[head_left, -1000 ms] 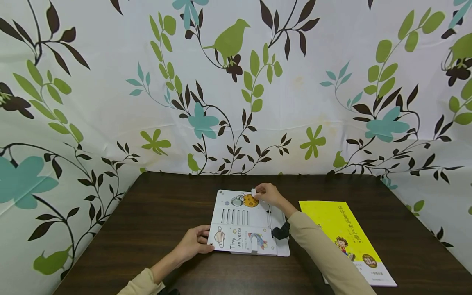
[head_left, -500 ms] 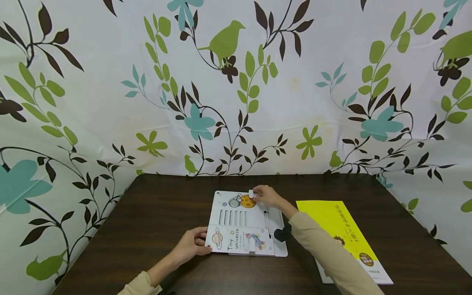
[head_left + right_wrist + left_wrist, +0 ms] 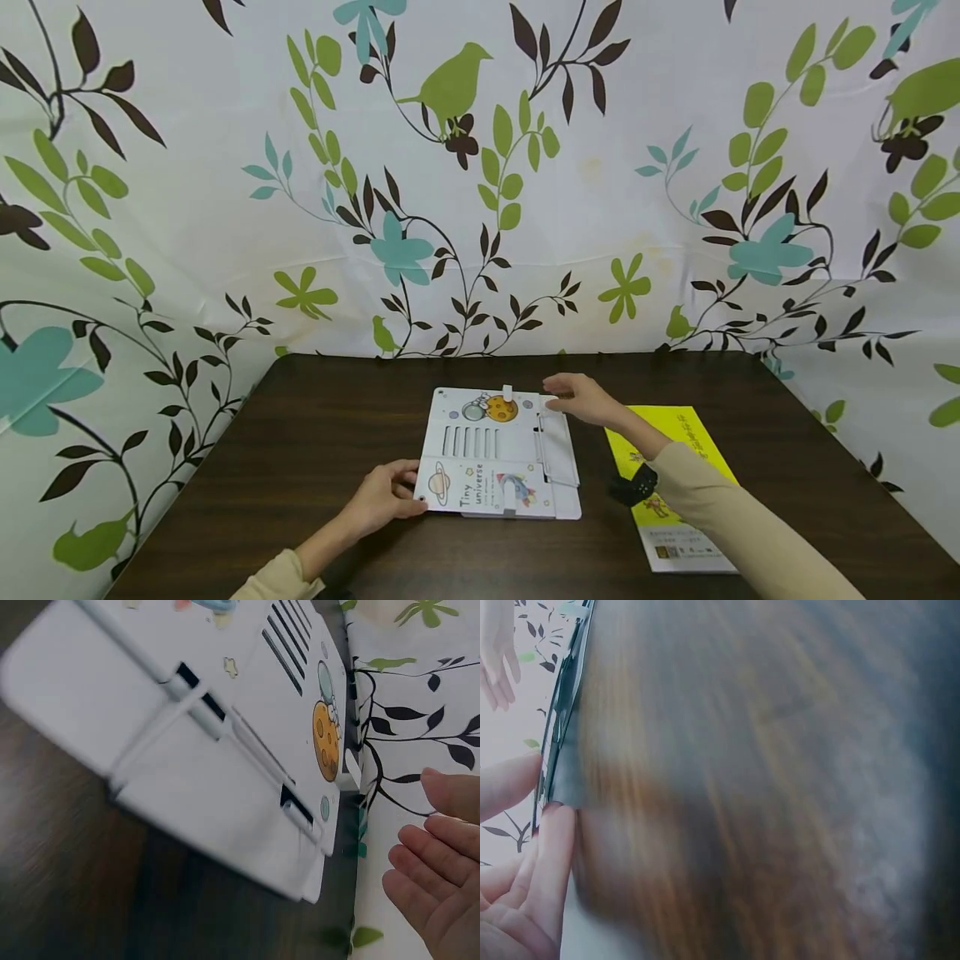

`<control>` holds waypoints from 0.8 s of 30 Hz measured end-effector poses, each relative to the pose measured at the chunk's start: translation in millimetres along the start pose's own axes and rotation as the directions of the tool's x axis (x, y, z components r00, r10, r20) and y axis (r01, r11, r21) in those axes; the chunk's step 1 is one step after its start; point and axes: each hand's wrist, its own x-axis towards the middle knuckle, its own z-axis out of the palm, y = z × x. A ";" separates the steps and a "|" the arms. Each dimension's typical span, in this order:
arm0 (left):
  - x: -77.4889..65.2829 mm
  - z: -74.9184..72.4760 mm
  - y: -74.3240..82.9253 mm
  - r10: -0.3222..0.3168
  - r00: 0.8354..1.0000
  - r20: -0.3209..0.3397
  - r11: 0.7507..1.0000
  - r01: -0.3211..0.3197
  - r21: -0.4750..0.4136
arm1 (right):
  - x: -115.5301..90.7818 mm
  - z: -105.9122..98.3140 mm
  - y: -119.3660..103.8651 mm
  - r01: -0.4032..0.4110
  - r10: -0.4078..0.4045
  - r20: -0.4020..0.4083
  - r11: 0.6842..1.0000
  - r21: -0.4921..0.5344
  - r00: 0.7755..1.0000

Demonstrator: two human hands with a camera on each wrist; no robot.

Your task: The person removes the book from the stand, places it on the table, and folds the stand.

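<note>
A flat white book stand (image 3: pixel 480 446) printed with planets, a rocket and "Tiny universe" lies on the dark table in the head view. My left hand (image 3: pixel 382 496) pinches its lower left corner; in the left wrist view the thumb and fingers sit on either side of the stand's thin edge (image 3: pixel 561 697). My right hand (image 3: pixel 588 398) hovers by the stand's upper right corner, fingers extended. The right wrist view shows that hand (image 3: pixel 442 870) apart from the stand, holding nothing. A small white clip (image 3: pixel 507 392) projects from the stand's top edge. Its right side has a hinged white panel (image 3: pixel 557 446).
To the right lies a yellow-and-white book (image 3: pixel 693 546), partly covered by my right forearm and its black wrist strap. A white cloth (image 3: pixel 525 317) with leaves and birds hangs behind the dark wooden table (image 3: pixel 337 417).
My right hand has left the white clip at the stand's top edge and moved right, its fingers straightening. The left hand keeps its grip on the corner. The head view has shifted slightly.
</note>
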 end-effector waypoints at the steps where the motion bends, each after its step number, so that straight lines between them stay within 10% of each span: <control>1: -0.1 -1.4 -0.3 0.006 1.000 -0.001 1.000 -0.006 0.016 | -4.7 -2.7 1.8 0.010 -0.010 -0.008 1.000 -0.003 1.000; 24: 0.7 -9.8 -2.6 0.042 0.999 -0.016 0.993 -0.040 0.113 | -66.8 -28.7 39.7 -0.042 0.039 -0.162 0.999 -0.018 0.986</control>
